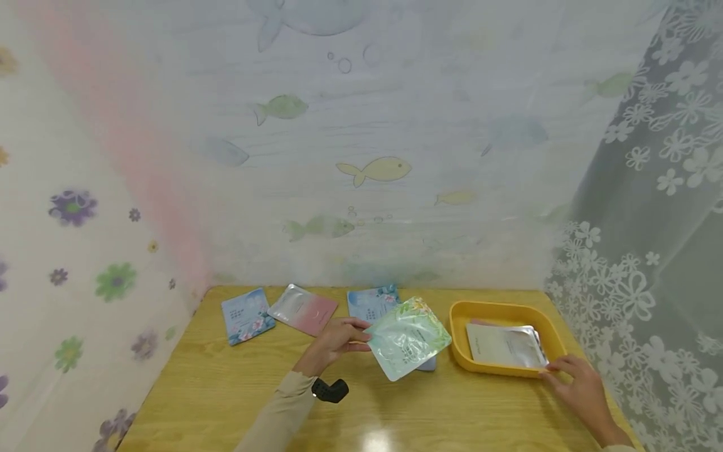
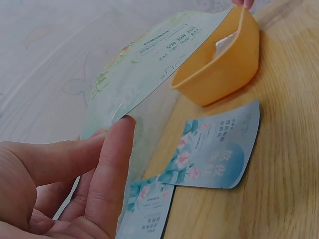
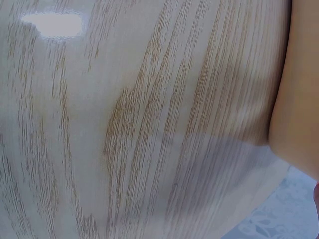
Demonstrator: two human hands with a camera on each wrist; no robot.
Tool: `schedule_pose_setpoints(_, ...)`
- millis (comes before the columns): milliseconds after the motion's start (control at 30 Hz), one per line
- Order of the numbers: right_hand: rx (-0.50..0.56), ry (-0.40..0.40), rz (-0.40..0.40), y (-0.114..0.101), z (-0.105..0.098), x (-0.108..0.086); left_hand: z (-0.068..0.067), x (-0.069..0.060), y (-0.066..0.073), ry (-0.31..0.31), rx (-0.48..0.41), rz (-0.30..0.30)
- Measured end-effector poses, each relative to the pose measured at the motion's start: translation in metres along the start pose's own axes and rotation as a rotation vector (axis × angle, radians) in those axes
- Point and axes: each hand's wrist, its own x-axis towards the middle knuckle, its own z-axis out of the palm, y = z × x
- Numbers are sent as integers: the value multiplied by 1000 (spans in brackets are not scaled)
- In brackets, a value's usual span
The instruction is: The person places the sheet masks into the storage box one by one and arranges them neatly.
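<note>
My left hand pinches the corner of a pale green sheet mask packet between thumb and fingers. The packet is held tilted above the table, left of a yellow tray. In the left wrist view, the thumb and fingers are on the packet's near edge. At the tray's front right corner, my right hand grips the rim with thumb and fingers. A white and silver packet lies in the tray over at least one other. The right wrist view shows mostly tabletop, with the tray's side at the right.
At the back left lie a blue floral packet and a pink and silver packet. Another blue packet lies behind the green one, and a blue corner shows beneath it. Fabric hangs around the wooden table.
</note>
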Motion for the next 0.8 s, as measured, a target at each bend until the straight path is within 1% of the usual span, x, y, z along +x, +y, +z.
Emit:
schedule_pose_setpoints(133,17,15,-25,1,2,-1,5,6,1,-27,-4,-2)
schedule_pose_setpoints(233,15,14,-30,1,3,1,9,9,4,-44,1,3)
schedule_pose_setpoints(400,6,3,-17,-1,3,4,16,17,8,-59,-4,-5)
schedule_pose_setpoints(567,-19,-16,16,-3,3,3,25,26,10,-60,42,3)
schedule_pose_setpoints(667,-24,-22,33,-3,2,2,32,31,11,-74,54,12)
schedule_pose_setpoints(800,-20,-14,24,-1,1,1,41,39,12,-80,61,11)
